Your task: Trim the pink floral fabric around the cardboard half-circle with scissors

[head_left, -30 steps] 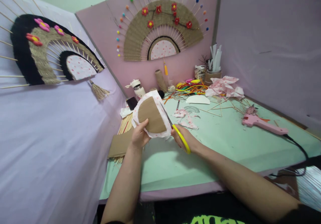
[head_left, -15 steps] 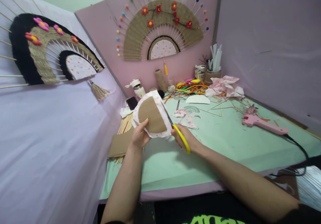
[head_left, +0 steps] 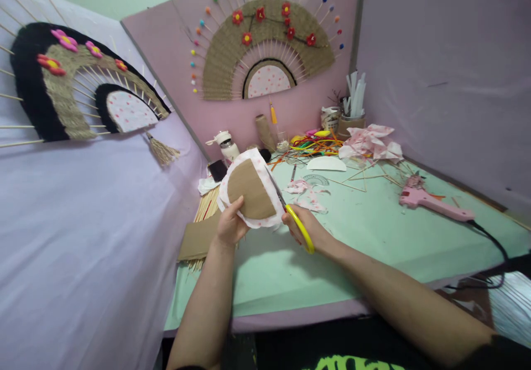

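My left hand (head_left: 229, 226) holds a half-round brown cardboard piece (head_left: 248, 189) backed by white fabric with pink dots (head_left: 265, 173), raised above the green table (head_left: 373, 237). My right hand (head_left: 307, 232) grips yellow-handled scissors (head_left: 299, 227); their blades (head_left: 274, 186) lie along the fabric's right edge. Both hands are close together near the table's left side.
A pink glue gun (head_left: 431, 203) with a black cord lies at the right. Fabric scraps (head_left: 309, 193), wooden sticks (head_left: 205, 209), brown card (head_left: 198, 240), coloured cords (head_left: 317, 143), a jar (head_left: 228, 146) and a cup of strips (head_left: 352, 115) crowd the back. Woven fans (head_left: 265, 46) hang on the walls.
Almost nothing differs; the view shifted very slightly and both hands keep their hold on the fabric piece and scissors.
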Demonstrator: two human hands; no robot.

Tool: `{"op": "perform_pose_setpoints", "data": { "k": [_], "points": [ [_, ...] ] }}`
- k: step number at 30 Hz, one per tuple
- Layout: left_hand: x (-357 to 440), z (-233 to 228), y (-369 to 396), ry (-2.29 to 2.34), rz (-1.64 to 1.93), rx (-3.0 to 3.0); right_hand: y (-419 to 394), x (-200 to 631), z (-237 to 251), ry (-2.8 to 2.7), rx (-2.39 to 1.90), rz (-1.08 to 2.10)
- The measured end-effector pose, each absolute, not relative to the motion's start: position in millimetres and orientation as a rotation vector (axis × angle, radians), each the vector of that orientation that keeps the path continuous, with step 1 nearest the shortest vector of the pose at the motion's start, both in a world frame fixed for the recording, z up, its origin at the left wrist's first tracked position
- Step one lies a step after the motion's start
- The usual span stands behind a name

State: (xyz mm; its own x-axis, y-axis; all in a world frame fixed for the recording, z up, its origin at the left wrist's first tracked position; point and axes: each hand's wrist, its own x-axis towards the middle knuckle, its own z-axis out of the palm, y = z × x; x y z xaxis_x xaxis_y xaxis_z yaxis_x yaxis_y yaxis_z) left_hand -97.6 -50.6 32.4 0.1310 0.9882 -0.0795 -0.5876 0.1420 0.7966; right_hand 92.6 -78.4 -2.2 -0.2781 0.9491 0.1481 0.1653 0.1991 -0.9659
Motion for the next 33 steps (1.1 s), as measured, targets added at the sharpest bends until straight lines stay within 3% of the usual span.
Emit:
{"op": "perform_pose_setpoints", "data": {
  "k": [33],
  "points": [
    [-96.8, 36.6, -47.0, 0.817, 1.391, 0.670, -81.7, 92.4, 7.9, -1.723, -1.119, 1.086]
  ]
}}
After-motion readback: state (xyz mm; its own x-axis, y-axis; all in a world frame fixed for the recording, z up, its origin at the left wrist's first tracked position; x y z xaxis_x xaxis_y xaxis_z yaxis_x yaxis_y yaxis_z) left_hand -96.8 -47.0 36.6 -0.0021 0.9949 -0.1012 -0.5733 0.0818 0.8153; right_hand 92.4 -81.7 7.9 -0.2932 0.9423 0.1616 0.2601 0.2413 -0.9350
